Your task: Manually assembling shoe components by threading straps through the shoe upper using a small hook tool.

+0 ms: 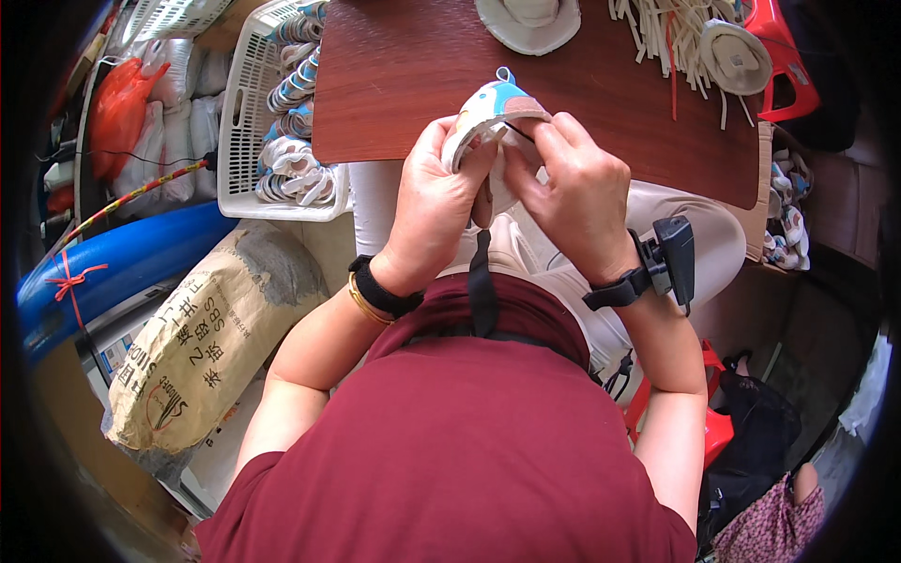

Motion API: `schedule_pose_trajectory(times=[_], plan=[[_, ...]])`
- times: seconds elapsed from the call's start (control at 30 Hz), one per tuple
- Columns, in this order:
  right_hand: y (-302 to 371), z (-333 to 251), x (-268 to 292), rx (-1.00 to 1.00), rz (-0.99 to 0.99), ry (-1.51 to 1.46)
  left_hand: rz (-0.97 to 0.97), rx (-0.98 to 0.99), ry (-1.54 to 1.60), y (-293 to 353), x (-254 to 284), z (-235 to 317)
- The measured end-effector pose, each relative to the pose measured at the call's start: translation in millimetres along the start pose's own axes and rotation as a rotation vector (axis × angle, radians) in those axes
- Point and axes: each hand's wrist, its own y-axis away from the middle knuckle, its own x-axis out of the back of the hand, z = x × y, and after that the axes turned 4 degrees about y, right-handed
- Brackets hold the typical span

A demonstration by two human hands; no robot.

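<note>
Above my lap, at the near edge of the table, my left hand (pixel 422 206) is closed around a small shoe upper (pixel 490 103) in white, light blue and brown, with a loop at its top. My right hand (pixel 584 188) pinches at the right side of the same piece, its thumb and fingers pressed together. A thin dark line shows beside those right fingertips; what it is, I cannot make out. Pale material hangs between the two hands, and the inside of the upper is partly hidden by the fingers.
The brown table (pixel 394 84) carries a round off-white piece (pixel 530 23), a bundle of pale strips (pixel 662 38) and another rounded piece (pixel 737 58). A white basket (pixel 235 131) of stacked uppers stands left, beside a blue roll (pixel 141 267) and a paper sack (pixel 206 338). Red stools are right.
</note>
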Motion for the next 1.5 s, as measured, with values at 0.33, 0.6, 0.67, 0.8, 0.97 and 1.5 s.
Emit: schedule_pose_trajectory(times=[0.33, 0.6, 0.67, 0.8, 0.97, 1.5], plan=[[-4.6, 10.3, -7.0, 0.098, 0.057, 0.023, 0.025, 0.005, -0.043, -1.9, 1.9, -1.5], [-13.3, 4.0, 4.9, 0.077, -0.005, 0.049, 0.068, -0.001, -0.033, -4.2, -1.9, -0.1], [-13.9, 2.1, 5.9, 0.085, -0.003, 0.061, 0.06, -0.002, -0.055, -4.4, -1.7, 1.2], [-13.8, -2.6, 10.2, 0.088, -0.014, 0.069, 0.039, -0.002, -0.039, -5.4, -0.1, 1.5], [-7.4, -12.6, 8.4, 0.151, 0.027, 0.085, 0.083, -0.193, -0.035, -11.3, 0.1, -18.1], [23.8, 28.8, 27.6, 0.19, -0.053, -0.311, -0.141, 0.04, -0.277, 8.2, 20.6, 25.4]])
